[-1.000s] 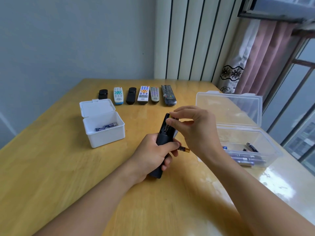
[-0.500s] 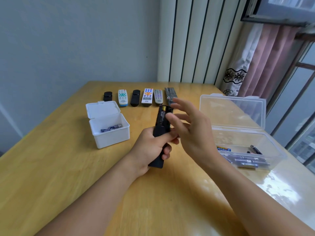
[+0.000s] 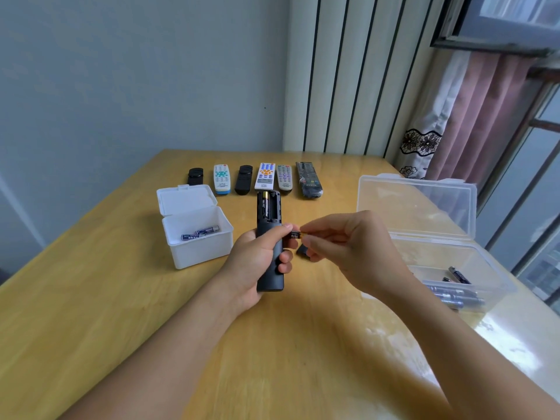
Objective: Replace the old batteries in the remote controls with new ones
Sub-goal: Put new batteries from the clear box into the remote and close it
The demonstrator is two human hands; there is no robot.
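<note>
My left hand (image 3: 257, 262) grips a black remote (image 3: 269, 237) held upright over the table, back side facing me. Its battery compartment is open, with one gold-and-black battery (image 3: 265, 204) seated in the left slot and the right slot bare. My right hand (image 3: 342, 247) pinches a second black-and-gold battery (image 3: 294, 235) by its end, just right of the remote and touching my left thumb. The remote's black cover (image 3: 303, 249) lies on the table under my right fingers.
A white open box (image 3: 197, 237) at left holds two blue batteries (image 3: 200, 232). A clear open bin (image 3: 439, 262) at right holds several batteries (image 3: 454, 294). Several remotes (image 3: 265, 175) lie in a row at the table's far side. A window and curtain are on the right.
My right hand came down off the top of the remote and now pinches the battery that stuck out beside my left fingers. The remote is held more upright.
</note>
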